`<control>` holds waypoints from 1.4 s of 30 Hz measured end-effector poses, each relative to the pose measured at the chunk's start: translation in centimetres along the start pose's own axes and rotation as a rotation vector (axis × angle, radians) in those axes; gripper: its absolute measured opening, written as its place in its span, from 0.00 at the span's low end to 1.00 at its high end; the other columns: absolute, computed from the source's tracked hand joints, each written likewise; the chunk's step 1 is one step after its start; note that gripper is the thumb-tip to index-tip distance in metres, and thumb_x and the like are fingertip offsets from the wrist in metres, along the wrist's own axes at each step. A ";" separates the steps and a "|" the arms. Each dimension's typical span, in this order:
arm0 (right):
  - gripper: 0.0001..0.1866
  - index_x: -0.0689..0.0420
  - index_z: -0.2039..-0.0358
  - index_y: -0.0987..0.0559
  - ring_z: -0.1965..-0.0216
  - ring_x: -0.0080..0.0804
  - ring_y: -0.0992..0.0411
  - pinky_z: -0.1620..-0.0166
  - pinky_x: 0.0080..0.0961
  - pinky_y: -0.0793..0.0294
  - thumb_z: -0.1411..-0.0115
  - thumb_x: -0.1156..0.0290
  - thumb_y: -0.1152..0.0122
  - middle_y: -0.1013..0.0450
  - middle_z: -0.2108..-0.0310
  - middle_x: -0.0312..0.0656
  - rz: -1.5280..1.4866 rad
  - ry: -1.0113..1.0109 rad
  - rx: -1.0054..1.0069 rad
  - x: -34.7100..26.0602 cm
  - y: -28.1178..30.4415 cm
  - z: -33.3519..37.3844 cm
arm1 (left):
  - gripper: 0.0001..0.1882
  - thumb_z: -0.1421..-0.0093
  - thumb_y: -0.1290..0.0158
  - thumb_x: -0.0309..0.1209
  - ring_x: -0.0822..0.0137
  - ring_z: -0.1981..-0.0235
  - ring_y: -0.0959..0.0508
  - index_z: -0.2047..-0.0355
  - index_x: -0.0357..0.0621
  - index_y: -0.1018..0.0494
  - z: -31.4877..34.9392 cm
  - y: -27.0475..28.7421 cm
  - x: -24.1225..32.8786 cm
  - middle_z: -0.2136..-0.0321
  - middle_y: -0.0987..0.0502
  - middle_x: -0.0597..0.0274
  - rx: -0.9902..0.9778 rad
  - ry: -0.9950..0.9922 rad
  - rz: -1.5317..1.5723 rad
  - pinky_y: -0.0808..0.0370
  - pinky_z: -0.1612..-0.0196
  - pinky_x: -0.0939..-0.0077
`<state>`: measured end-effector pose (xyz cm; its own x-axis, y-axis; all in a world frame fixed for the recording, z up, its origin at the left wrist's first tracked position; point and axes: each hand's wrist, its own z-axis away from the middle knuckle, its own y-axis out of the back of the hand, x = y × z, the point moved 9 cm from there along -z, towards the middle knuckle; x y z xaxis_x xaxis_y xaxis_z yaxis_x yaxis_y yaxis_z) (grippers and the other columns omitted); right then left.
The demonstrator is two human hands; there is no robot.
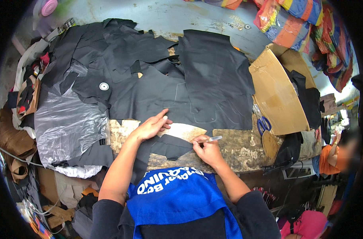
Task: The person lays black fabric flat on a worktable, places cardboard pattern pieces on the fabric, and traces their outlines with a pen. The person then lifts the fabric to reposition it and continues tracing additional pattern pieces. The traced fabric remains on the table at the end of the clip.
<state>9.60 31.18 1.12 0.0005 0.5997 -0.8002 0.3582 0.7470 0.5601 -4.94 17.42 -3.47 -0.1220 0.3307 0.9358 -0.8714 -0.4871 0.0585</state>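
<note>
My left hand [154,126] lies with fingers stretched out across a pale, pointed flat piece [183,130] and the edge of a black sheet [149,95]. My right hand [208,150] grips a slim pen with a clear barrel [215,138], near the pale piece's right end. Just below that piece lies a small black scrap [170,147], between my two hands. Thin light outlines are drawn on the black sheet beyond my left hand. The pen's tip is hidden by my fingers.
The worn wooden table [237,147] shows along its near edge. Blue-handled scissors [264,124] lie by an open cardboard box [279,95] at right. Clear plastic sheeting [71,123] covers the left side; a white round disc [104,86] rests on black material. Another person [333,157] is far right.
</note>
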 end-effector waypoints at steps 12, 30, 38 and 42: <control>0.05 0.61 0.73 0.24 0.72 0.24 0.26 0.67 0.22 0.28 0.45 0.73 0.41 0.25 0.75 0.38 -0.166 0.029 0.191 2.4 -2.2 -3.4 | 0.28 0.55 0.37 0.28 0.65 0.78 0.24 0.51 0.43 0.29 7.9 -2.9 0.0 0.65 0.21 0.55 0.440 -0.242 -0.514 0.25 0.69 0.74; 0.05 0.63 0.71 0.23 0.73 0.24 0.27 0.67 0.19 0.29 0.42 0.74 0.43 0.24 0.74 0.39 -0.313 -0.073 0.284 3.6 -1.6 -2.9 | 0.26 0.57 0.35 0.26 0.70 0.78 0.26 0.56 0.37 0.26 8.9 -3.3 0.2 0.69 0.21 0.55 0.530 -0.394 -0.537 0.27 0.72 0.78; 0.22 0.58 0.60 0.24 0.49 0.47 0.33 0.50 0.39 0.35 0.55 0.63 0.31 0.26 0.59 0.48 0.350 0.224 -0.060 -4.5 -4.1 0.7 | 0.25 0.57 0.35 0.25 0.67 0.73 0.24 0.56 0.38 0.27 9.1 -2.9 -0.5 0.66 0.22 0.55 0.604 -0.380 -0.468 0.24 0.68 0.75; 0.32 0.56 0.54 0.28 0.48 0.46 0.35 0.48 0.40 0.37 0.63 0.65 0.27 0.30 0.58 0.46 0.386 0.183 -0.196 -4.5 -5.4 1.2 | 0.25 0.57 0.35 0.24 0.66 0.69 0.23 0.56 0.37 0.27 9.3 -3.1 1.7 0.63 0.23 0.54 0.600 -0.341 -0.395 0.24 0.64 0.75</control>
<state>8.83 24.06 1.46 -0.0722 0.8721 -0.4839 0.1811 0.4886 0.8535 1.98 11.94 1.17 0.3797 0.3510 0.8560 -0.4034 -0.7699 0.4946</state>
